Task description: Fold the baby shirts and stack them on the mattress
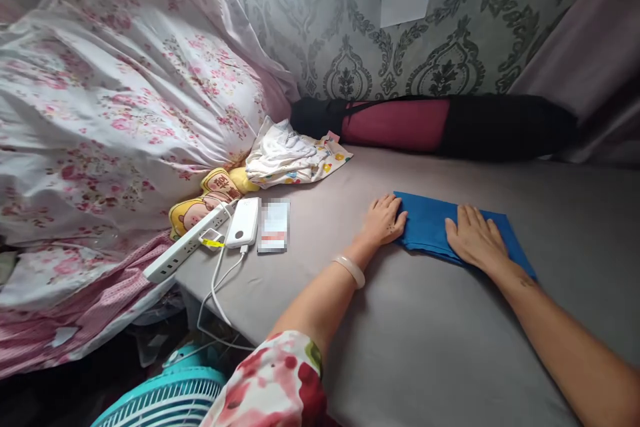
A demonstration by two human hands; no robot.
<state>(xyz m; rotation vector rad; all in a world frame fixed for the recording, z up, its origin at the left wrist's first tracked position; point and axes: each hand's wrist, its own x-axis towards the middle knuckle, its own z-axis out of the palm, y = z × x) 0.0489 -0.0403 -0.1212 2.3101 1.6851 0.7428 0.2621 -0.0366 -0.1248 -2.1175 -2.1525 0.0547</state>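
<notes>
A blue folded cloth [427,219], stacked in several layers, lies flat on the grey covered surface [400,320]. My left hand [386,219] rests at its left end, with the thumb against the edge and the fingers stretched out beside it. On top of the right half lies my right hand [475,235], palm down and fingers extended. The layers show along the near edge of the cloth. What is under my right palm is hidden.
To the left are a white power strip [187,247], a white power bank [243,223] with cables, and a blurred-out flat item [274,227]. Behind them sits a crumpled white cloth [295,155]. A long black and maroon bag [395,123] lies along the wall. A turquoise fan [170,393] stands below.
</notes>
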